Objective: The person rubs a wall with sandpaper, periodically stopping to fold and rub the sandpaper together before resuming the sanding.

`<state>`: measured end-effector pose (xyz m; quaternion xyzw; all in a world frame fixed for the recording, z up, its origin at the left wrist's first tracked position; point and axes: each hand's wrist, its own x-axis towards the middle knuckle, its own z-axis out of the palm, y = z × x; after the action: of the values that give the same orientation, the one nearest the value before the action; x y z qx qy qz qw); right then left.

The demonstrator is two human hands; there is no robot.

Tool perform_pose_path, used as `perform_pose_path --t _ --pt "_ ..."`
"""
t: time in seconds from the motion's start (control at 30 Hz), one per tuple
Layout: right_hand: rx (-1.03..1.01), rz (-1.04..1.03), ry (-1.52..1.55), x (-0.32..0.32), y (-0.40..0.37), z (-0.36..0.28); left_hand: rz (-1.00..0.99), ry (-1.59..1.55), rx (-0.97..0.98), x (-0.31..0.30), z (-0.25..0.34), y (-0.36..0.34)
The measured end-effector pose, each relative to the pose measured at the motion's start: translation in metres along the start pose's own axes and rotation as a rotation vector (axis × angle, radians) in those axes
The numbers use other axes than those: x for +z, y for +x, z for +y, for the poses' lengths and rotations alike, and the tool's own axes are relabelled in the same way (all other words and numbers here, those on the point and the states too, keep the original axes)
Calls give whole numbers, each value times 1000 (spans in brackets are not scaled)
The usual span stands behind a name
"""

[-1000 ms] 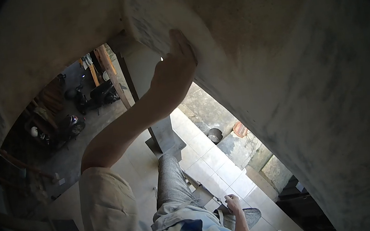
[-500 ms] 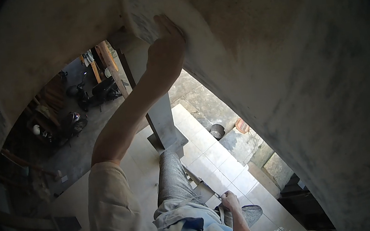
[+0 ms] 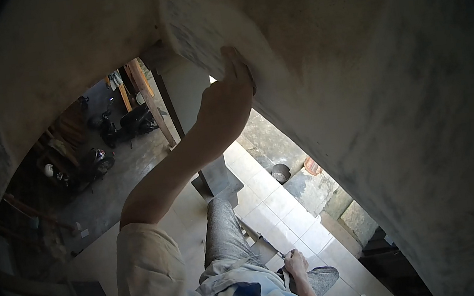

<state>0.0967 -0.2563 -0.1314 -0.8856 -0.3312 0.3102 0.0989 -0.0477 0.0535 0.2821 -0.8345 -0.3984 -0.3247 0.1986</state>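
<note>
My left hand (image 3: pixel 231 98) is raised against a pale, patchy plastered surface (image 3: pixel 362 103). Its fingers press on the lower edge of a whitish smoothed patch (image 3: pixel 192 26). A thin dark edge shows beside the fingertips; what it belongs to is mostly hidden under them. Low in the view, my right hand (image 3: pixel 296 262) is closed near my knee, at the end of a thin dark bar (image 3: pixel 263 240). Whatever is inside that fist is too small to make out. A small pale flat piece (image 3: pixel 266 250) lies beside the bar.
A grey post (image 3: pixel 215 177) with a wider base stands beyond my leg. Far below are white floor tiles (image 3: pixel 279 202), a dark bucket (image 3: pixel 280 172) and a black box-like object (image 3: pixel 390 265). Motorbikes (image 3: pixel 133 122) and timber (image 3: pixel 148 99) are at the left.
My left hand has slid down and to the right along the plastered surface, uncovering more of the whitish patch. My right hand stays near my knee with almost no movement.
</note>
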Motion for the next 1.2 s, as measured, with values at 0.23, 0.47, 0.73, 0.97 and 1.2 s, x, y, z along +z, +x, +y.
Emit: perform_pose_path --t 0.23,0.47,0.73,0.97,1.2 --pt "21 -43 72 -5 2 6 36 123 10 9 2 -2" --pt "9 -81 66 1 11 17 81 209 -92 25 -22 20" --pt "18 -117 43 -2 13 14 37 165 -37 23 -28 20" --pt "13 -143 53 -2 13 14 -33 131 -118 26 -44 34" --pt "-25 -136 53 5 17 20 12 217 49 4 -14 7"
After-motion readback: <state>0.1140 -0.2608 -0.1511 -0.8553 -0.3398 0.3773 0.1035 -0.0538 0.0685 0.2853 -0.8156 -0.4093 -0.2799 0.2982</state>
